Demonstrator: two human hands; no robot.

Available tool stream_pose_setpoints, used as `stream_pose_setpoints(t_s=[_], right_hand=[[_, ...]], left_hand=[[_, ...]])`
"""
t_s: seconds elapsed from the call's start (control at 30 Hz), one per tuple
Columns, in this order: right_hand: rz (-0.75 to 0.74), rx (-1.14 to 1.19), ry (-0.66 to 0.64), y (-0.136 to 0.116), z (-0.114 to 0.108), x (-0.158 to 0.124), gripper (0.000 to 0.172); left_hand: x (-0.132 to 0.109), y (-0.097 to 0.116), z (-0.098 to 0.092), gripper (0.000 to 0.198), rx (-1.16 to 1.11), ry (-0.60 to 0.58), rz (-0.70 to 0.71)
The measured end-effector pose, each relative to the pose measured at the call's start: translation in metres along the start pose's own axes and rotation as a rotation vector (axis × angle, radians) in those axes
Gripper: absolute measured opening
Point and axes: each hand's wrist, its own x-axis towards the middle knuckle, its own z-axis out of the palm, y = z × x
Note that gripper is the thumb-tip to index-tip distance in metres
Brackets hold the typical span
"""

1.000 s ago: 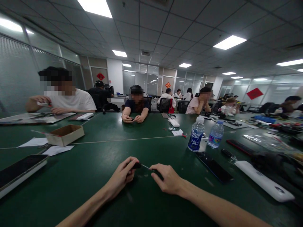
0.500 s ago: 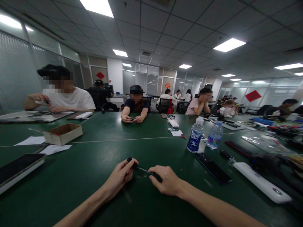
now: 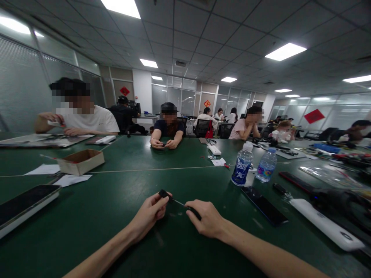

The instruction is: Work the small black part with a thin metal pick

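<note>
Over the green table (image 3: pixel 116 200), my left hand (image 3: pixel 152 212) pinches a small black block (image 3: pixel 165 194) between thumb and fingers. My right hand (image 3: pixel 207 218) is closed around the black handle of a screwdriver (image 3: pixel 194 212). The thin metal shaft points left, and its far end meets the right side of the black block; whether the tip sits inside it is too small to tell. Both hands are close together, a short shaft's length apart.
Two bottles (image 3: pixel 242 164) (image 3: pixel 266 165) and a black phone (image 3: pixel 264 205) are right of my hands. Farther right lies a white device (image 3: pixel 326 224). An open cardboard box (image 3: pixel 81 162) and a dark-topped tray (image 3: pixel 26 206) are at the left. A person (image 3: pixel 168 127) sits opposite.
The whole view has shifted slightly, with table items appearing a little farther right. The black block is tilted a bit differently in my left hand; both hands keep their holds.
</note>
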Motion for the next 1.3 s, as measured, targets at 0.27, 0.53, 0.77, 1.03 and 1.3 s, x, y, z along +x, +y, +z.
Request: stream_pose_setpoints(t_s=[0.27, 0.53, 0.77, 1.03, 1.3], right_hand=[[-0.009, 0.026, -0.006, 0.0004, -0.0006, -0.0009, 0.022], [-0.008, 0.042, -0.003, -0.0008, -0.0023, -0.0002, 0.023], [-0.017, 0.036, -0.002, 0.0002, -0.0004, -0.0003, 0.023], [-0.028, 0.034, -0.025, 0.0002, 0.0006, 0.0001, 0.022], [-0.029, 0.027, -0.046, 0.0006, -0.0008, -0.0003, 0.021]], left_hand=[[-0.0012, 0.0034, 0.0019, 0.029, 0.107, -0.019, 0.043], [-0.0031, 0.0030, 0.0031, 0.032, 0.293, -0.042, 0.058], [0.0008, -0.0028, -0.0014, 0.032, 0.242, -0.023, 0.073], [0.0006, -0.0025, -0.0004, 0.033, 0.187, -0.027, 0.097], [-0.0006, 0.0015, -0.0001, 0.028, 0.244, -0.053, 0.108]])
